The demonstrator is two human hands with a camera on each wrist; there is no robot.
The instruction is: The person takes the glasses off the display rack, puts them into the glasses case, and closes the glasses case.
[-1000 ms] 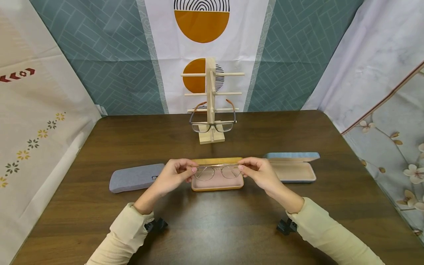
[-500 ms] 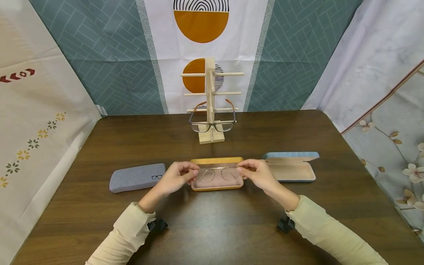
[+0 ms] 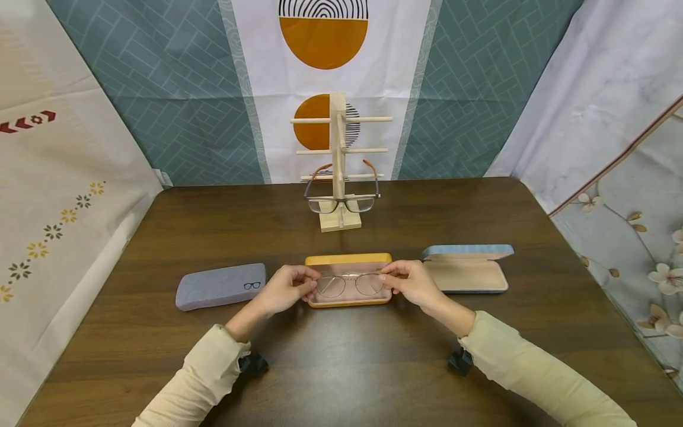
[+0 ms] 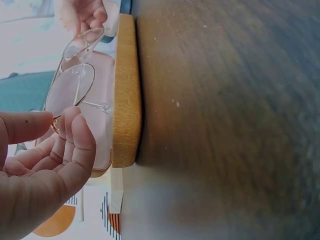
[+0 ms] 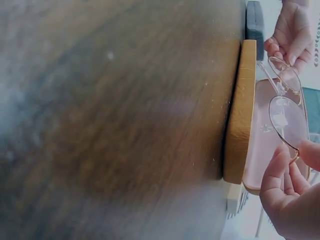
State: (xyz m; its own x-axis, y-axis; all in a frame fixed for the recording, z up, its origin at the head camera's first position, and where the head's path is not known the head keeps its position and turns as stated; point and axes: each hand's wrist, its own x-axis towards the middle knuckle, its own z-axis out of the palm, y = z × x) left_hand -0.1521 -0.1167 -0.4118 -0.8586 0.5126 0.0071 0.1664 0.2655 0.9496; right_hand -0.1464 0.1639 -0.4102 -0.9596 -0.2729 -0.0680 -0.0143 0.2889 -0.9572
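Note:
Between both hands is a pair of thin gold-rimmed glasses [image 3: 331,287], lenses toward me. My left hand [image 3: 286,289] pinches the frame's left end between thumb and fingers. At the right end my right hand [image 3: 412,283] pinches it the same way. Directly behind and below the lenses lies an open yellow glasses case [image 3: 349,305] with a pink lining. In the left wrist view the glasses [image 4: 70,90] stand over the lining, their temples looking folded behind the lenses. The right wrist view shows the case's yellow front wall [image 5: 241,115] close beneath the glasses.
A closed grey-blue glasses case [image 3: 219,287] lies to the left. On the right sits an open blue case [image 3: 466,292] with a beige lining. Farther back, a wooden display stand [image 3: 338,142] bears dark-framed glasses [image 3: 341,206]. The brown table [image 3: 341,367] extends toward me.
Both hands have come slightly down and toward me with the glasses, whose lenses now overlap more of the yellow case's pink interior. The cases and stand look unmoved.

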